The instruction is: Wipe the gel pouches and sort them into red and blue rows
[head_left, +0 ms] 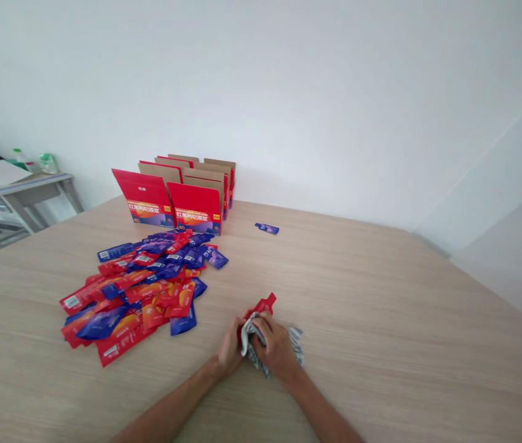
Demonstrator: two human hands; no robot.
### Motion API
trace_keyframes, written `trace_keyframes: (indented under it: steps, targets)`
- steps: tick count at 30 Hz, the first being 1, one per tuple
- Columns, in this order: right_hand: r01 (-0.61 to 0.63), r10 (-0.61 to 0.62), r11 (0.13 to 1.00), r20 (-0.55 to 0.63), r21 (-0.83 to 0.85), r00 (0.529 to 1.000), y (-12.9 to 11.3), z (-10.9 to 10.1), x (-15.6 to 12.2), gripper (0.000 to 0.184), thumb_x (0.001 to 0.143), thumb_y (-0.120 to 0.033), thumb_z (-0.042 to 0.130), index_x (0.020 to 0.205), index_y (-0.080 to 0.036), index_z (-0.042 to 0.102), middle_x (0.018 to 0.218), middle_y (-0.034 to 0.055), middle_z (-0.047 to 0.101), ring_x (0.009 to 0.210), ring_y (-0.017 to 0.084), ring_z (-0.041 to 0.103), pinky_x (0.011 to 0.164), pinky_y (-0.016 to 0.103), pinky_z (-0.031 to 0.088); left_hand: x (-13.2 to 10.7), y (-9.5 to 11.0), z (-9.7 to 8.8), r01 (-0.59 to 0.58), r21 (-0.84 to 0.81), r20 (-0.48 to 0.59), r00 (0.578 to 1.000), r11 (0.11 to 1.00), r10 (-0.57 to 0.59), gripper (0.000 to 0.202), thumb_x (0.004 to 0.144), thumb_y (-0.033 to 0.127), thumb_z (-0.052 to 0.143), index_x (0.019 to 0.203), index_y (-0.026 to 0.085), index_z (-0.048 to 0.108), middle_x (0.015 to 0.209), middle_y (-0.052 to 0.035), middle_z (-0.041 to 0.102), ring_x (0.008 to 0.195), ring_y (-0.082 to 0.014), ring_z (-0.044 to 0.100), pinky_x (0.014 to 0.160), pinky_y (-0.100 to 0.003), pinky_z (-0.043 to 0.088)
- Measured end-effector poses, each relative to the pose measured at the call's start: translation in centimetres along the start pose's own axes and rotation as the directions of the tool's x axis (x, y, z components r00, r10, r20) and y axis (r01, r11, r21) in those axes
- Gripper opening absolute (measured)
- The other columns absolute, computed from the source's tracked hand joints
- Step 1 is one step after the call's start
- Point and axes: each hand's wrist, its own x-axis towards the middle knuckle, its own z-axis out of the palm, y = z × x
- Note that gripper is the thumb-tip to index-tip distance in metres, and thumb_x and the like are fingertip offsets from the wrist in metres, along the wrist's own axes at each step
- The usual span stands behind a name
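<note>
Near the front of the table, my left hand point(230, 349) is closed around the lower part of a red sachet point(264, 304), whose narrow spout end sticks out at the upper right. My right hand point(277, 347) clutches a crumpled grey striped cloth point(296, 346) and presses it against the sachet. Most of the sachet is hidden by cloth and fingers. To the left lies a loose heap of red sachets point(126, 332) and blue sachets point(104, 322), overlapping in many directions.
Several open red cartons point(195, 200) stand behind the heap, flaps up. One blue sachet point(267, 228) lies alone on the wooden table point(357, 295), right of the cartons. A white wall point(311, 111) rises behind. At far left stands a smaller desk point(25, 187) with paper and bottles.
</note>
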Motion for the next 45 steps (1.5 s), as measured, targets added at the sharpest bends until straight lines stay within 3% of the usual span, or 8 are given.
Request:
trace_keyframes:
  steps: [6,15,21,24,31,35,40,45]
  targets:
    - [-0.206,0.193,0.975,-0.138,-0.085,0.972,3.2,-2.0,0.9,0.024,0.091,-0.010,0.045,0.107,-0.021,0.060,0.098,0.0060,0.065,0.084,0.020,0.067,0.071,0.027,0.053,0.2,-1.0,-0.9,0.007,-0.032,0.073,0.997,0.999,-0.005,0.040,0.079,0.025,0.062,0.117,0.015,0.071,0.113,-0.0070,0.074,0.098,-0.0227,0.064,0.092,-0.033,0.045]
    - [0.076,-0.073,0.997,0.163,-0.013,0.984,-1.1,0.5,-0.8,0.027,0.084,-0.010,0.059,0.108,-0.023,0.063,0.104,0.0063,0.067,0.087,0.019,0.068,0.076,0.026,0.054,0.7,0.2,-1.1,0.014,-0.093,0.041,0.999,0.996,-0.010,0.053,0.073,0.031,0.069,0.124,0.016,0.066,0.103,-0.0059,0.074,0.094,-0.0227,0.065,0.087,-0.030,0.048]
    - [-0.149,0.143,0.987,-0.093,-0.064,0.985,2.9,-1.6,0.6,0.024,0.090,-0.010,0.047,0.106,-0.022,0.061,0.099,0.0058,0.065,0.085,0.020,0.066,0.074,0.028,0.053,0.8,0.0,-0.8,-0.001,-0.034,0.123,0.992,0.999,0.006,0.038,0.080,0.027,0.061,0.115,0.015,0.070,0.108,-0.0073,0.074,0.090,-0.0217,0.063,0.082,-0.031,0.047]
    - [-0.185,0.175,0.981,-0.142,-0.053,0.974,3.7,-2.1,0.9,0.023,0.091,-0.011,0.045,0.104,-0.021,0.060,0.096,0.0053,0.064,0.083,0.020,0.066,0.073,0.028,0.054,0.7,0.0,-0.7,0.016,-0.011,0.115,0.993,1.000,-0.014,0.037,0.083,0.024,0.059,0.116,0.015,0.070,0.108,-0.0065,0.074,0.087,-0.0203,0.062,0.079,-0.030,0.047]
    - [0.104,-0.103,0.995,0.129,0.001,0.986,0.3,-0.1,-0.3,0.027,0.084,-0.009,0.055,0.106,-0.022,0.061,0.102,0.0066,0.068,0.084,0.019,0.068,0.072,0.027,0.055,0.8,0.5,-1.0,0.047,-0.178,0.009,0.999,0.983,-0.046,0.040,0.079,0.026,0.065,0.118,0.017,0.063,0.094,-0.0045,0.072,0.078,-0.0185,0.067,0.080,-0.029,0.052]
    - [0.161,-0.159,0.987,0.134,-0.005,0.978,-0.2,0.1,-0.7,0.025,0.085,-0.010,0.057,0.107,-0.022,0.061,0.103,0.0074,0.068,0.084,0.019,0.069,0.072,0.027,0.056,1.0,1.2,-1.2,0.188,-0.201,0.070,0.982,0.961,-0.177,0.039,0.079,0.027,0.066,0.115,0.014,0.064,0.084,-0.0042,0.071,0.070,-0.0178,0.066,0.076,-0.029,0.052]
    - [0.124,-0.124,0.992,0.031,0.011,0.992,0.4,-0.7,-0.5,0.025,0.086,-0.009,0.053,0.106,-0.022,0.061,0.099,0.0069,0.067,0.088,0.019,0.068,0.074,0.027,0.056,0.9,1.9,-1.2,0.257,-0.127,0.093,0.965,0.958,-0.247,0.027,0.085,0.031,0.069,0.102,0.011,0.068,0.086,-0.0088,0.074,0.084,-0.0225,0.071,0.090,-0.032,0.051]
    - [0.087,-0.087,0.996,0.000,0.033,0.996,0.5,-1.1,-0.3,0.027,0.084,-0.007,0.050,0.104,-0.022,0.060,0.098,0.0066,0.066,0.086,0.019,0.068,0.072,0.026,0.056,1.3,2.5,-1.3,0.247,-0.228,0.174,0.962,0.942,-0.210,0.044,0.091,0.049,0.063,0.113,0.011,0.069,0.106,-0.0141,0.076,0.107,-0.0296,0.069,0.102,-0.041,0.046]
